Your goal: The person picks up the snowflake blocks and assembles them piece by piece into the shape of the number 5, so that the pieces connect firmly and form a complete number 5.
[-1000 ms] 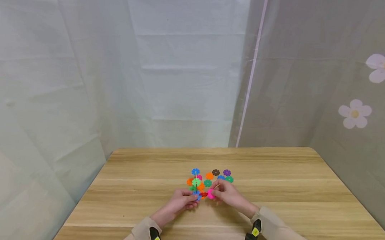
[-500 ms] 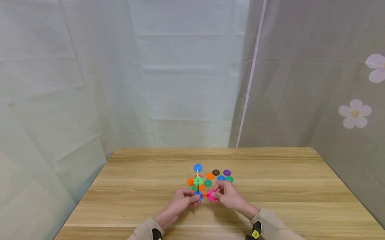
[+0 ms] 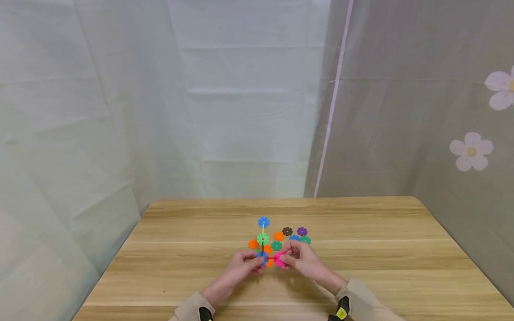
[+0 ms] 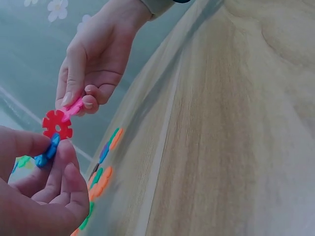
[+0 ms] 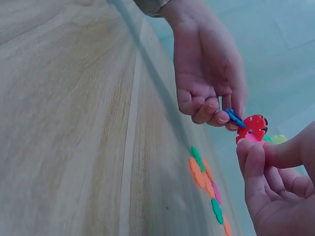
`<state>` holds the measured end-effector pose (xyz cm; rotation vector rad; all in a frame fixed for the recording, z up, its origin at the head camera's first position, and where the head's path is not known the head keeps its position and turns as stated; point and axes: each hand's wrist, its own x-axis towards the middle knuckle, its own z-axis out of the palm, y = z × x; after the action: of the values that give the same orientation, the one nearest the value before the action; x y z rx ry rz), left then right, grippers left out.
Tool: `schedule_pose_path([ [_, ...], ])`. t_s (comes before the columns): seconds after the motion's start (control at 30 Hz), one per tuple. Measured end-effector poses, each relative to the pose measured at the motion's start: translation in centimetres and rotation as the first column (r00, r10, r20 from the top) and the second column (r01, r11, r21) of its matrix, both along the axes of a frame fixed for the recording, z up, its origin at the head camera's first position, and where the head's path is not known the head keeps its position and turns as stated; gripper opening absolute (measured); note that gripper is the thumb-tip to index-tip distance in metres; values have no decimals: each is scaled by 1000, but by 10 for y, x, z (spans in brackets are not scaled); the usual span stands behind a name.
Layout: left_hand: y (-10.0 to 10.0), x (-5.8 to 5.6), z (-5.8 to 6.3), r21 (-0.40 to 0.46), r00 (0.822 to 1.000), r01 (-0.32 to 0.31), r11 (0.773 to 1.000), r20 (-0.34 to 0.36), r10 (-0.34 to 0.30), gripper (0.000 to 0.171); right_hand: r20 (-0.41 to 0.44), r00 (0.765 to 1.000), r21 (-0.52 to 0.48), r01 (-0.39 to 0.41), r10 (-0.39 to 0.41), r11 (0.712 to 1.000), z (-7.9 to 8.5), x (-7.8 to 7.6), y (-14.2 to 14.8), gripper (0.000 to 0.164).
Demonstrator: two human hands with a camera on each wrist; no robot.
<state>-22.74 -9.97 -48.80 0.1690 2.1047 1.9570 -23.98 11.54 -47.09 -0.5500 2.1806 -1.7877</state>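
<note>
Nearest the person, beige sleeves (image 3: 373,307) with black wrist straps (image 3: 339,315) reach in from either side of a red, round, notched plastic disc (image 4: 58,119), which is held above the wood-grain table (image 3: 391,248).

Left of the red disc, the left hand (image 3: 241,267) pinches a blue notched plastic disc (image 4: 52,147) between thumb and fingertips. Right of it, the right hand (image 3: 307,264) grips a bright pink notched plastic disc (image 4: 73,108) the same way. The red disc sits between these two and touches both, linking them in a row.

From the blue disc a chain rises on the red disc's left: a dark piece seen edge-on (image 3: 262,250), a light green notched disc (image 3: 260,237), a yellow edge-on piece (image 3: 263,229), and a second blue disc (image 3: 264,220) on top.

Beyond the red disc, loose notched discs lie flat on the table: an orange one (image 3: 253,244) to its left, a dark green one (image 3: 276,246) just behind, then brown (image 3: 287,230) and purple (image 3: 302,230) ones farther off to the right.

Farthest behind the red disc hangs pale, creased cloth (image 3: 251,98), printed with white flowers (image 3: 465,149) well to the right.
</note>
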Motion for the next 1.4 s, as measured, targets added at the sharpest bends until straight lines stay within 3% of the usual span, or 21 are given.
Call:
schedule_pose_path([
  [0.27,-2,2,1,73,998,17,997,65,-22,29,71,997,-45,26,-23,999,-3,-2,-1,13],
  [0.87,15,6,5,272,970,37,962,220,-100,28,61,998,-66,7,-3,998,0,2,-4,23],
  [1.23,17,7,3,328,972,21,944,213,-96,9,37,999,-37,-21,22,999,-2,2,-4,25],
  [1.4,16,7,3,333,972,29,942,211,-105,10,13,998,-11,-56,56,998,-2,2,0,27],
])
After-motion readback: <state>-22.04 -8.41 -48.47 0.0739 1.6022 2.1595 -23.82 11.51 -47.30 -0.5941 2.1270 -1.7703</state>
